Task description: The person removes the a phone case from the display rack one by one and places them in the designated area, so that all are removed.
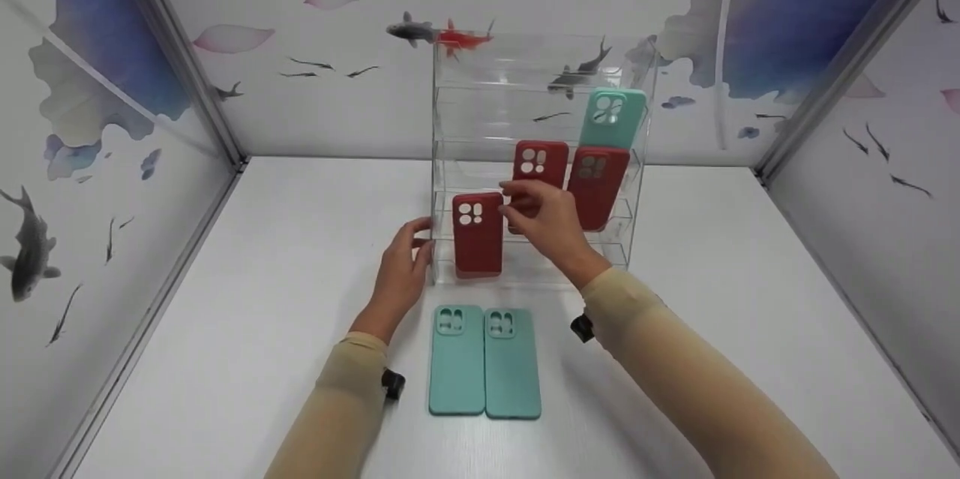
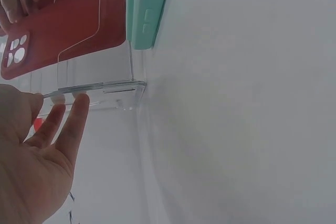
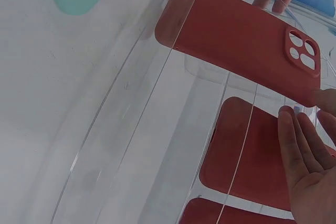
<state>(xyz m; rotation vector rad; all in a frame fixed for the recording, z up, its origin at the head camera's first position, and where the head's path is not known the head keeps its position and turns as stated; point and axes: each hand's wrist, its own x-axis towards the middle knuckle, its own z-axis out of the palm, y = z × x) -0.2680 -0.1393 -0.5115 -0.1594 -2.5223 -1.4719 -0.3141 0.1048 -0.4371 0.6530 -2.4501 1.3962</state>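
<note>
A clear acrylic display rack stands on the white table, holding several phone cases. In its front tier leans a red phone case with camera cutouts at the top. My right hand is beside this case, a fingertip at its upper right corner; the other fingers are extended in front of a second red case. My left hand touches the rack's left side panel with its fingertips, thumb and fingers spread. On the table before the rack lie two teal phone cases side by side.
At the rack's right side, a third red case sits below and in front of a teal case. White panels painted with fish and petals enclose the table at the back and both sides.
</note>
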